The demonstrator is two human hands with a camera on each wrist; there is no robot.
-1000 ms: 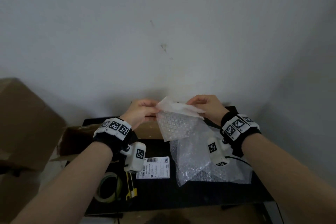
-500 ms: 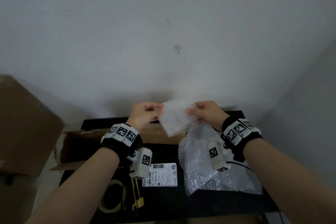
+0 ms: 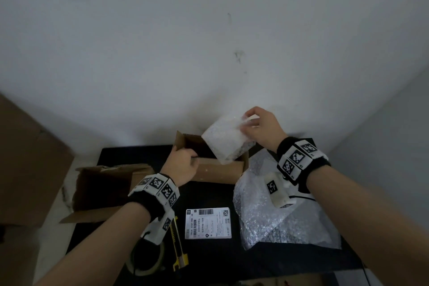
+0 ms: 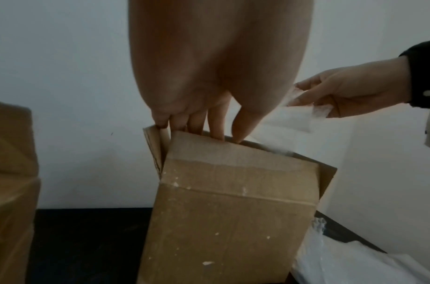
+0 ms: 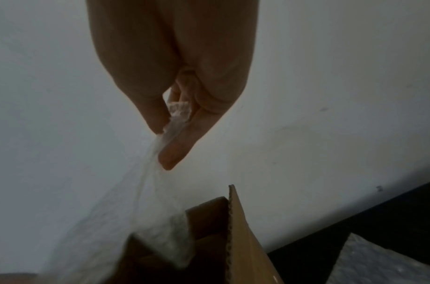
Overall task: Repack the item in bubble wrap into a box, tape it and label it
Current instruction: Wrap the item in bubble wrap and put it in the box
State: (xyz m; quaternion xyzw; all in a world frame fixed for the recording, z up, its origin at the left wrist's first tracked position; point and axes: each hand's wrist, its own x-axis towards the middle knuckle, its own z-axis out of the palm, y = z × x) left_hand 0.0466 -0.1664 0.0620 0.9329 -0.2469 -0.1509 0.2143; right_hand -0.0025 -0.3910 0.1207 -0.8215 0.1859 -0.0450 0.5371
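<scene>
Bubble-wrapped item (image 3: pixel 226 139), at centre right of the head view, pinched by its upper corner in right hand (image 3: pixel 261 129), long axis tilted, lower end already inside open box (image 3: pixel 218 170). Left hand (image 3: pixel 182 166) gripping the box's near flap, lower left of the item; remaining move judged a short descent down-left.

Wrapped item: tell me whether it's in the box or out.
Partly in: the wrapped item has its lower corner inside the open box; the right hand pinches its top.

Dim, flat light; soft wrist views; wide-angle bending
</scene>
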